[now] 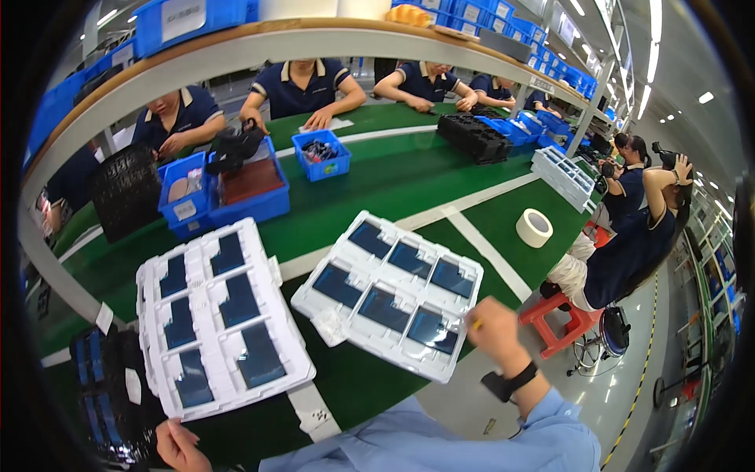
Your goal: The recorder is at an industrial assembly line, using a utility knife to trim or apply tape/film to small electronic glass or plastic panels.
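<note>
Room opens between the right tray and tape roll; beyond the left tray, blue bins seemingly bar passage.

No writing can be read: the white label on the large blue bin up on the shelf shows only blurred print, as do the tag on a blue tub standing on the counter and the small stickers on stacked blue boxes
</note>
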A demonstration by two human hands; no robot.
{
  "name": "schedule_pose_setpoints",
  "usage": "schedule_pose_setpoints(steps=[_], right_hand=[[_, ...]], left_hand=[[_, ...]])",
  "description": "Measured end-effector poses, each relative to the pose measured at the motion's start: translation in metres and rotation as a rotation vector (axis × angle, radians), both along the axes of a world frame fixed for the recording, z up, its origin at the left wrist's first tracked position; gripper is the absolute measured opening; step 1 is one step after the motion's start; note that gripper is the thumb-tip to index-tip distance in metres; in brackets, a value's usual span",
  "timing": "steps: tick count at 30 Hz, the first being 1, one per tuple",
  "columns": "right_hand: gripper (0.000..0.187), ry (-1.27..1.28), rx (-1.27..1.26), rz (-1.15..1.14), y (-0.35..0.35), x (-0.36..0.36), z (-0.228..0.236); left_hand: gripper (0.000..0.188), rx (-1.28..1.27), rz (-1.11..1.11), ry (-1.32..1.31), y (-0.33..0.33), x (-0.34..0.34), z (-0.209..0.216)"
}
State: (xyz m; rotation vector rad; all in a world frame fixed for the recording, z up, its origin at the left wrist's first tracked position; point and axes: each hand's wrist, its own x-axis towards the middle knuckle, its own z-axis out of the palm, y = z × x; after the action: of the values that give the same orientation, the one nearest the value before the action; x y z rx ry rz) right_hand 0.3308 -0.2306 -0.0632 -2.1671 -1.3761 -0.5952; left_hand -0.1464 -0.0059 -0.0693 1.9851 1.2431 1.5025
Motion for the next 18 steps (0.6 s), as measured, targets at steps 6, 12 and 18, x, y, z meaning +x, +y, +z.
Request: schedule_pose_setpoints(steps=[6, 12, 18], right_hand=[[0.027, 0.118, -0.074, 0.188, 0.025, -0.107, -0.008], [0.032, 0.103, -0.222, 0.058, 0.018, -0.098, -0.018], [0.042, 0.178, -0.126, -0.034, -0.038, -0.033, -0.016]], left_hand=[[0.020, 0.053, -0.090, -0.136, 0.003, 0.024, 0.022], [0.020, 0.062, -0.144, -0.189, -0.002, 0.020, 0.015], [0.020, 0.060, -0.093, -0.243, -0.006, 0.003, 0.006]])
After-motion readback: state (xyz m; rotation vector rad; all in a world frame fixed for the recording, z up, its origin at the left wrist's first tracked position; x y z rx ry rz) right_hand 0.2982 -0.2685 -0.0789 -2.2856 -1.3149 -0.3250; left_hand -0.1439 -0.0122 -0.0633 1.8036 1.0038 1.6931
